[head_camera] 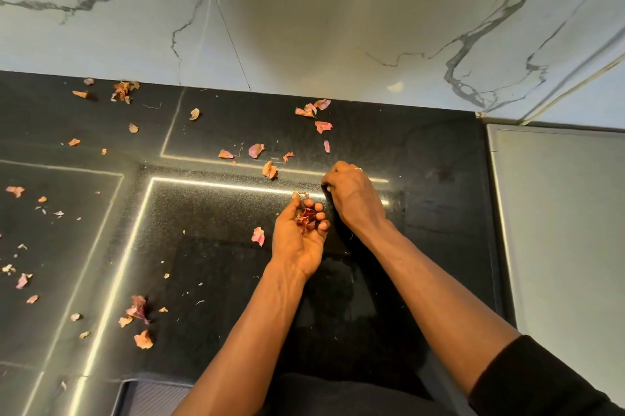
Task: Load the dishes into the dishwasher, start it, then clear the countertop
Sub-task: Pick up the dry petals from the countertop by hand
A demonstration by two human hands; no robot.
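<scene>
Dozens of dry pink-and-orange scraps [269,169] lie scattered over the dark bench [422,162]. They look like peel or petals; which, I cannot tell. No dishes or dishwasher are in view, so I judge this to be the clearing stage of the task.

Left hand [299,233]: palm up and cupped, set low just over the bench near the middle. Its fingers curl in over a small reddish heap [307,216] lying in the palm. The grip is half closed, more a bowl than a fist, probably so nothing spills while more is added.

Right hand [351,192]: knuckles up, just beyond and right of the left hand, close beside it. The fingers are bent down toward the bench and the tips are hidden behind the hand. I cannot tell whether this grip pinches a scrap or only rakes the surface. A thin ring [357,169] shows on one finger. The nearness looks deliberate, since it makes a short hop from bench to palm.

What remains:
- one pink piece [258,235] just left of the cupped hand
- a cluster [313,108] far, against the marbled wall [101,26]
- a crumpled bunch [138,309] near left, with more strewn toward the left edge — well apart from both hands

The bench right of the hands shows almost no scraps. A grey panel [558,212] adjoins it on the right.
</scene>
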